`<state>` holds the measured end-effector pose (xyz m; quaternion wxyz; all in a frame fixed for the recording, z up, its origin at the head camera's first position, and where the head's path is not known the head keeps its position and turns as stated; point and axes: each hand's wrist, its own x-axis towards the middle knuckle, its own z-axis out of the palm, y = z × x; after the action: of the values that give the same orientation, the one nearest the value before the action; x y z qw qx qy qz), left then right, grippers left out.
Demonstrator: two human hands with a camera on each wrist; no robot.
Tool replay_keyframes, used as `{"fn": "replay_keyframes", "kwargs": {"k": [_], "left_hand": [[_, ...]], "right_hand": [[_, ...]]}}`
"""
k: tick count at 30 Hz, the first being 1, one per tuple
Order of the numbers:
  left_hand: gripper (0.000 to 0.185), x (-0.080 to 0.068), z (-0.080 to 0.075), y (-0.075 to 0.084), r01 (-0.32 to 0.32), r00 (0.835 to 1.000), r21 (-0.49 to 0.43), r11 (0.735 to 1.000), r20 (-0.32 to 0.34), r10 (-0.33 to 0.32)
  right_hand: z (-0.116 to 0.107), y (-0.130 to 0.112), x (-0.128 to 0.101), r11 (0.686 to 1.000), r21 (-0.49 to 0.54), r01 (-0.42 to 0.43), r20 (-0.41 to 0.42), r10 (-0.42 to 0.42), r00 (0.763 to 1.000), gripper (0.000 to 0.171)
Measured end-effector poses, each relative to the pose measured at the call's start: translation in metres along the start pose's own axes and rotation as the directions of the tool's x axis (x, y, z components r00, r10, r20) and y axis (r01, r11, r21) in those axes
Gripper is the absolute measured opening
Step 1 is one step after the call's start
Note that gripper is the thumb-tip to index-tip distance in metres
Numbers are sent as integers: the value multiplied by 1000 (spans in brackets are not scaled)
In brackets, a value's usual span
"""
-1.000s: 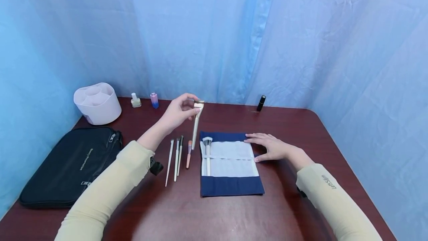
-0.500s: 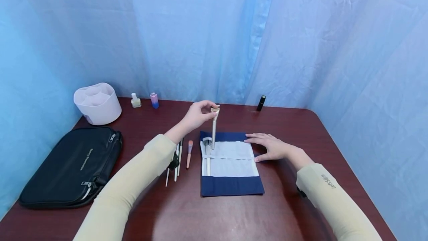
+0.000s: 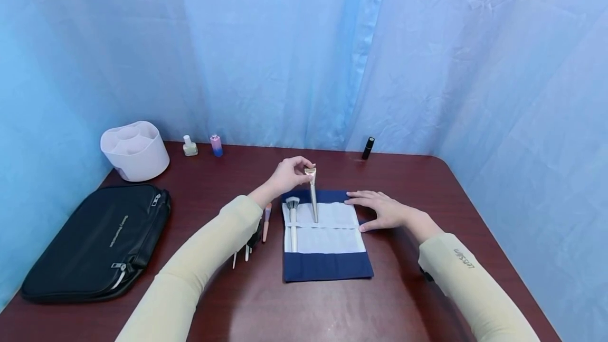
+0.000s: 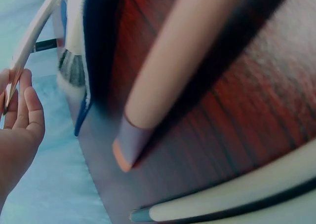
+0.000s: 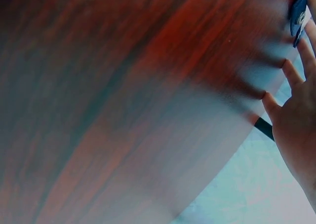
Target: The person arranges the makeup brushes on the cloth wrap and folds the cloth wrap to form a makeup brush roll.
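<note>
Brush (image 3: 313, 194) with a pale handle stands nearly upright over the brush roll (image 3: 325, 236), pinched at its top end by the left hand (image 3: 287, 173), thumb and fingertips closed on the head; its lower tip meets the white pocket strip near the roll's far half. The roll lies flat on the dark red table (image 3: 404, 289), navy border around a white panel. A second brush (image 3: 292, 220), fluffy head toward the far edge, sits tucked in the roll just left of the held one. The right hand (image 3: 382, 209) lies flat on the roll's right edge, fingers straight and spread, gripping nothing. Left of the roll, a pink-tipped brush (image 3: 266, 220) and thin white brushes (image 3: 247, 249) lie on the table, partly hidden by the left sleeve. A black zip case (image 3: 95, 239) occupies the near left; a white organiser (image 3: 134, 150), two small bottles (image 3: 203, 145) and a black tube (image 3: 368, 148) stand along the far edge before the blue curtain.

Left wrist view: the left hand (image 4: 19, 130) shows at the left edge with the held brush (image 4: 34, 34) slanting up from its fingers; the pink-tipped brush (image 4: 168, 86) and the tucked brush's bristles (image 4: 73, 68) appear blurred and close.

Right wrist view: blurred table surface fills most of the frame; the right hand (image 5: 296, 120) shows with fingers extended, one fingertip reaching the roll's blue corner (image 5: 298, 12).
</note>
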<state>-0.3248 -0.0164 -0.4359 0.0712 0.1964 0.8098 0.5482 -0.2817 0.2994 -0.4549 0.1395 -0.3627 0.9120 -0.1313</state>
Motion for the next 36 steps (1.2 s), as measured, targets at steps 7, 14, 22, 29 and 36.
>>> {"fn": "replay_keyframes", "kwargs": {"k": [7,14,22,29,36], "left_hand": [[23,-2,-2,-6,48,989,1,999,138,-48],[28,-6,-10,-10,43,973,77,996,222,-59],[22,-8,-10,-10,-39,936,183,982,352,-28],[24,-10,-7,-13,-116,898,209,971,441,12],[25,-15,-5,-14,-102,875,233,967,483,-24]], "right_hand": [[-1,0,0,1000,-6,-5,2,5,1000,78],[-2,-2,1,1000,3,-2,2,2,1000,77],[-3,-3,1,1000,7,-11,5,11,1000,76],[-1,-3,3,1000,9,-20,10,20,1000,77],[-1,-1,3,1000,1,-27,12,27,1000,80]]}}
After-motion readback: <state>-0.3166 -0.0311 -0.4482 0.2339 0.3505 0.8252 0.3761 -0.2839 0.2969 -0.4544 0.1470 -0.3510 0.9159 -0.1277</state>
